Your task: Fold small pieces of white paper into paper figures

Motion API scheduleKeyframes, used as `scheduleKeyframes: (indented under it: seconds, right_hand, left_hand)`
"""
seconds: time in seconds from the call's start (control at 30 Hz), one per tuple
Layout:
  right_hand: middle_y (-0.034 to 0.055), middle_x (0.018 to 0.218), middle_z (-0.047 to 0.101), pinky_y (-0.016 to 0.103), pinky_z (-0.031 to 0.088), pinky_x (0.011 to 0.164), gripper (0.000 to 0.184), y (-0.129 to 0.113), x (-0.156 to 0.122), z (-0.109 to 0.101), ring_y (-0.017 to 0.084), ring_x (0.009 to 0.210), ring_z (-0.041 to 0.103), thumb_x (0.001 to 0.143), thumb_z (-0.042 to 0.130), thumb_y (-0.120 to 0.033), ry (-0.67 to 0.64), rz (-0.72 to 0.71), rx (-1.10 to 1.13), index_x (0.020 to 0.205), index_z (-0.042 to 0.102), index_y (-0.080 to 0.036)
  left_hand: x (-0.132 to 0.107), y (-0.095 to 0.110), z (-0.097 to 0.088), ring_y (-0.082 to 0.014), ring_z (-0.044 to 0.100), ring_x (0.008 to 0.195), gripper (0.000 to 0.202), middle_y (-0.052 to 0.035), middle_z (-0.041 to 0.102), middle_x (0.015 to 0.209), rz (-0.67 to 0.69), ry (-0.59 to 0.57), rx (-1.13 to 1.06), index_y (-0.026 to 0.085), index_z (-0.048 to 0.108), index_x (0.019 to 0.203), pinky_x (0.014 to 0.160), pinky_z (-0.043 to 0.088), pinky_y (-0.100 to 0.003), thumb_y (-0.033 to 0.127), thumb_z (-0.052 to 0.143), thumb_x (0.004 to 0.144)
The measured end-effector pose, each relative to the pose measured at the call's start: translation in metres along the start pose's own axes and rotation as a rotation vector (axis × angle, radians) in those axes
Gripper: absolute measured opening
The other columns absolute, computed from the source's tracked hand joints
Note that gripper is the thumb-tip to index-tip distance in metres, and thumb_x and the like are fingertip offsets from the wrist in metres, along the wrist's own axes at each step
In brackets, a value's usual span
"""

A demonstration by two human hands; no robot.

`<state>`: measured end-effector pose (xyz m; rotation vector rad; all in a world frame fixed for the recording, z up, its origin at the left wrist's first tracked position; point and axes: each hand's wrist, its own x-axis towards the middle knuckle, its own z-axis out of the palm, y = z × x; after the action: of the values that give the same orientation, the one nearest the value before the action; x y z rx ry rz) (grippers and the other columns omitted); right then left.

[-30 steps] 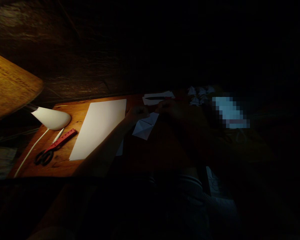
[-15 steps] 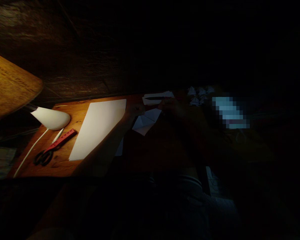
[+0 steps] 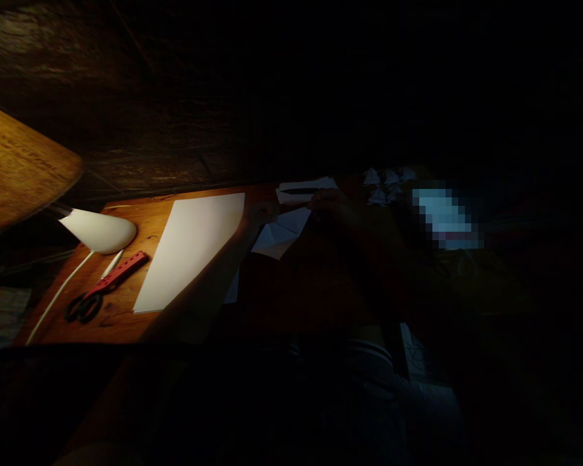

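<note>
The scene is very dark, lit only at the left. My left hand (image 3: 261, 215) reaches across the wooden table (image 3: 126, 323) and pinches the upper left edge of a small folded white paper (image 3: 278, 235). My right hand (image 3: 328, 203) is in deep shadow at the paper's upper right corner; its fingers are too dark to make out. The folded paper shows several creases and lies low over the table between both hands.
A large white sheet (image 3: 194, 249) lies left of my forearm. Further left are a red ruler (image 3: 120, 271), black-handled scissors (image 3: 84, 305), a white lamp base (image 3: 100, 231) with its cable and a woven shade (image 3: 19, 171). Small folded pieces (image 3: 387, 184) and a paper stack (image 3: 304, 189) sit behind.
The folded paper has shifted a little left and turned slightly between my hands. My left hand has moved left with it. Everything else is still.
</note>
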<state>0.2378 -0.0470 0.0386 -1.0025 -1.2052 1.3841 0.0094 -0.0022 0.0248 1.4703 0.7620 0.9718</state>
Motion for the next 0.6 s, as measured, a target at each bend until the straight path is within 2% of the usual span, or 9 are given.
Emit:
scheduleKeyframes:
  seconds: [0.1,0.27,0.4,0.5,0.6]
  right_hand:
    - [-0.003,0.056,0.056,0.025,0.04,0.055,0.031,0.0018,0.0015,-0.0014,0.011,0.053,0.051,0.074,0.083,-0.033,0.003,-0.023,0.011,0.061,0.058,-0.02]
    - [-0.0034,0.055,0.054,0.025,0.038,0.054,0.033,0.0063,0.0036,-0.002,0.01,0.053,0.048,0.075,0.081,-0.034,0.02,-0.023,0.014,0.06,0.054,-0.021]
    - [-0.0029,0.056,0.055,0.024,0.036,0.054,0.033,0.0069,0.0038,-0.0046,0.011,0.055,0.049,0.074,0.083,-0.035,0.026,-0.023,0.015,0.06,0.056,-0.021]
    - [-0.0027,0.06,0.057,0.024,0.038,0.057,0.03,0.006,0.0039,-0.0077,0.011,0.058,0.051,0.073,0.084,-0.033,0.037,-0.004,0.02,0.063,0.058,-0.021]
    - [-0.0019,0.064,0.058,0.025,0.04,0.058,0.031,0.007,0.0052,-0.0086,0.012,0.06,0.051,0.077,0.084,-0.036,0.06,-0.003,0.01,0.065,0.059,-0.021]
  left_hand:
    - [-0.0018,0.0003,-0.0008,-0.0099,0.044,0.055,0.027,0.0015,0.048,0.058,-0.025,0.0,-0.024,0.02,0.047,0.051,0.054,0.036,-0.026,0.024,0.074,0.055]
    - [-0.002,-0.002,-0.0002,-0.0091,0.043,0.055,0.034,0.0025,0.043,0.057,0.02,0.011,-0.053,0.02,0.043,0.052,0.053,0.035,-0.026,0.026,0.075,0.06]
    - [-0.002,-0.0012,-0.0002,-0.0095,0.045,0.055,0.028,0.0017,0.049,0.057,0.008,0.013,-0.015,0.019,0.046,0.048,0.054,0.037,-0.025,0.021,0.072,0.058]
    - [-0.0058,0.0018,0.0029,-0.0096,0.048,0.055,0.024,0.0027,0.052,0.058,0.001,0.065,-0.031,0.019,0.05,0.051,0.054,0.039,-0.024,0.018,0.072,0.06]
    - [-0.0098,0.0038,0.0081,-0.0106,0.051,0.055,0.021,0.0032,0.053,0.061,-0.013,0.126,-0.084,0.019,0.053,0.058,0.054,0.041,-0.024,0.018,0.073,0.066]
